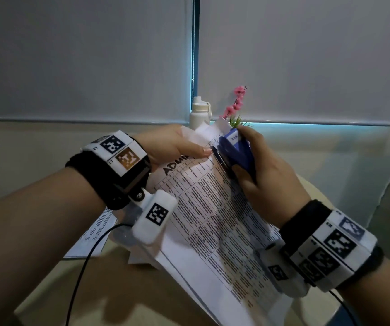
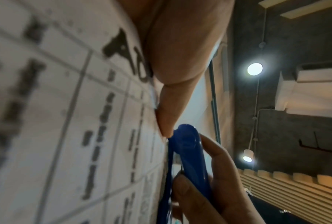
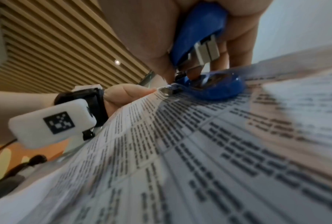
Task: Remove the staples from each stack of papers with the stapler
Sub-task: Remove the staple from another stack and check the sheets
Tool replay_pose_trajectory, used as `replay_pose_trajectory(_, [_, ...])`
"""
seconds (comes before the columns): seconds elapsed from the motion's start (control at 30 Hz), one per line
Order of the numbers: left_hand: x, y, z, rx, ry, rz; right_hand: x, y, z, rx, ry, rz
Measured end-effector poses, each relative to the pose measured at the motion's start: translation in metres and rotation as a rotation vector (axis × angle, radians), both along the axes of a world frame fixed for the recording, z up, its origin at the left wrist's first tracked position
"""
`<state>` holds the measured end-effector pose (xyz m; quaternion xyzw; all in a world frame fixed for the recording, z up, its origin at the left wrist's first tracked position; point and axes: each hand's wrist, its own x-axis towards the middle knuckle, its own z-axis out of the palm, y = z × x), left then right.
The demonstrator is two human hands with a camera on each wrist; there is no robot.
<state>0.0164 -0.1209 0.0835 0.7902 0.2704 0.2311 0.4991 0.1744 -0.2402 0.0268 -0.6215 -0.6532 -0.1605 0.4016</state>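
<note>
With the papers (image 1: 203, 208) pinched at their top corner by the left hand (image 1: 172, 147) and the stapler (image 1: 235, 151) gripped just beside it by the right hand (image 1: 269, 184), the corner could be torn by a skewed pull.

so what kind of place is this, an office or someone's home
Probably an office or meeting room, though that is a guess. Roller blinds cover wide windows, the ceiling has wooden slats with recessed lights, and printed paperwork and a blue stapler are in hand over a beige table.
</note>
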Motion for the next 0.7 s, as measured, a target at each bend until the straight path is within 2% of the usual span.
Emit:
replay_pose_trajectory(0.13, [0.003,-0.006,-0.005,0.062,0.049,0.005,-0.002,0.005,-0.004,0.058,-0.102,-0.003])
replay_pose_trajectory(0.27, [0.008,-0.007,-0.004,0.085,0.052,0.036,-0.003,0.007,-0.001,-0.024,0.093,0.039])
replay_pose_trajectory(0.4, [0.008,-0.007,-0.005,0.114,0.066,0.019,-0.008,0.006,-0.003,0.073,-0.097,-0.103])
replay_pose_trajectory(0.5, [0.007,-0.007,-0.002,0.062,0.089,-0.021,-0.006,0.009,0.0,0.004,0.119,0.014])
replay_pose_trajectory(0.53, [0.007,-0.008,-0.001,0.058,0.098,-0.024,-0.008,0.01,0.0,0.019,0.126,0.011])
replay_pose_trajectory(0.63, [0.007,-0.01,-0.001,0.078,0.094,-0.017,-0.008,0.011,-0.003,0.12,-0.068,-0.08])
replay_pose_trajectory(0.7, [0.007,-0.01,-0.001,0.067,0.105,-0.017,-0.009,0.012,-0.001,0.07,0.047,-0.027])
